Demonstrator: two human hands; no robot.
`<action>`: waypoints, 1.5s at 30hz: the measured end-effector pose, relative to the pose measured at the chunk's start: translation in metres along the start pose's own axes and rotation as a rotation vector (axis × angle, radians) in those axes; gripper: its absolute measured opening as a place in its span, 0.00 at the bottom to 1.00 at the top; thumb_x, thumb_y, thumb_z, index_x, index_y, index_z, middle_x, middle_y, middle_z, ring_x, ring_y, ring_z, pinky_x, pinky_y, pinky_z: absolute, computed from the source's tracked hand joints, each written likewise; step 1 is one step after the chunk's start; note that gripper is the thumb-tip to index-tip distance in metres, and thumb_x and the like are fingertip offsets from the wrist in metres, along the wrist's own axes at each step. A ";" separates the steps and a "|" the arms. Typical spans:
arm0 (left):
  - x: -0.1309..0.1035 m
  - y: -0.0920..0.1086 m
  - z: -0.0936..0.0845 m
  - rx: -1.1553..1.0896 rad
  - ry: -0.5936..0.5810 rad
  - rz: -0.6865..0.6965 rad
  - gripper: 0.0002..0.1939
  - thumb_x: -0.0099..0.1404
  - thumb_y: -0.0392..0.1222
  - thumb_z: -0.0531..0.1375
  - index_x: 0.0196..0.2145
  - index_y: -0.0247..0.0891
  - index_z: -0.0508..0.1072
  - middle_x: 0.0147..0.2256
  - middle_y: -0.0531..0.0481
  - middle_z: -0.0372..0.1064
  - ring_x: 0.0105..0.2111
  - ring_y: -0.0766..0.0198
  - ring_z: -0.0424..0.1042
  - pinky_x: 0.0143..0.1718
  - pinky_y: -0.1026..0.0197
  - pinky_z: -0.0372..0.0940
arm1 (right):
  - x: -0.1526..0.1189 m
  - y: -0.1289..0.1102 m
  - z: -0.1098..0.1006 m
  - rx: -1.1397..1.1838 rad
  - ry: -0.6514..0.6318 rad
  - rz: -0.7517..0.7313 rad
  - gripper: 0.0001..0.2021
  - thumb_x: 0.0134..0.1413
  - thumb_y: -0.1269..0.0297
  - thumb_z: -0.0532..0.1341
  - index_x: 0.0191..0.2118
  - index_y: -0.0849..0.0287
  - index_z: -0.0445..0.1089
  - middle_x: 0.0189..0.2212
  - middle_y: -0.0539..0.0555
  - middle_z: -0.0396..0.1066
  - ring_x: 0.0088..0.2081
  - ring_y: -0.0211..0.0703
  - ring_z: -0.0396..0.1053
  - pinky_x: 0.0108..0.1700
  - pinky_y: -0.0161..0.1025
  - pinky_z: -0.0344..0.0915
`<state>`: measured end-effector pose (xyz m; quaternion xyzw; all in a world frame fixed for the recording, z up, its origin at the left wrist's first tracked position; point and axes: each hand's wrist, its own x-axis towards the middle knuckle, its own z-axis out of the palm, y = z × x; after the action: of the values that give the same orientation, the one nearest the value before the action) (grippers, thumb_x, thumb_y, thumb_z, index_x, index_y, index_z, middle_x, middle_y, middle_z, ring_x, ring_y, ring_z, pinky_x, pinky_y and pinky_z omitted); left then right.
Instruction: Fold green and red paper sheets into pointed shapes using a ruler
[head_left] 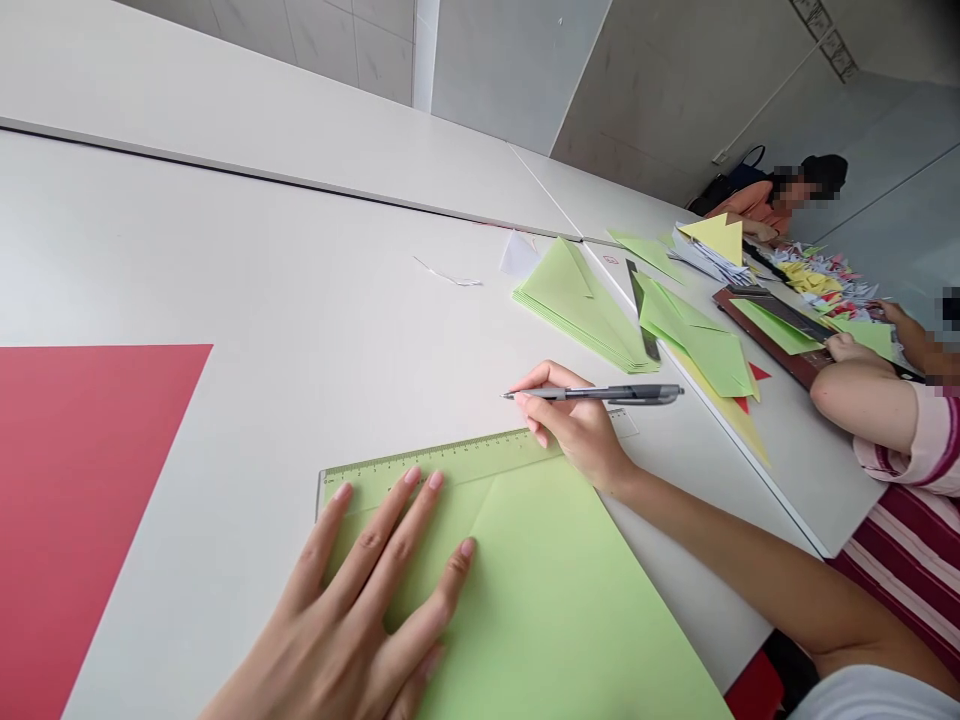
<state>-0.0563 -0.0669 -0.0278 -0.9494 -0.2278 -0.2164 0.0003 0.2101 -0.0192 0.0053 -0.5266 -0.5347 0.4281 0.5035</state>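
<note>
A large light-green sheet of paper (555, 590) lies on the white table in front of me. Along its upper edge rests a clear ruler (480, 455), marked in centimetres. My left hand (375, 590) is spread flat, its fingertips pressing on the ruler and its palm over the paper. In my right hand (574, 425) is a grey and black ballpoint pen (637, 394), pinched near its tip. The tip points left, just beyond the ruler's scale edge; whether it touches the table I cannot tell. The ruler's right part passes behind my right hand.
Red paper (90, 480) lies at the left. Beyond my right hand are stacked green triangles (577, 310) and more folded green paper (697, 335). At the right a co-worker's arm (862, 395) is over a paper cutter (772, 325). Another person (757, 210) sits farther back by paper scraps (825, 280).
</note>
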 end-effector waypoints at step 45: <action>0.002 -0.002 -0.001 -0.015 -0.018 0.024 0.28 0.69 0.50 0.53 0.66 0.50 0.57 0.69 0.50 0.47 0.69 0.48 0.44 0.70 0.38 0.30 | -0.007 0.001 -0.002 -0.257 -0.075 -0.108 0.12 0.57 0.66 0.60 0.24 0.56 0.58 0.20 0.43 0.53 0.22 0.32 0.50 0.24 0.33 0.48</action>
<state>-0.0564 -0.0645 -0.0263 -0.9540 -0.2146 -0.2093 -0.0062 0.2117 -0.0261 0.0038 -0.5406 -0.6313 0.3479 0.4339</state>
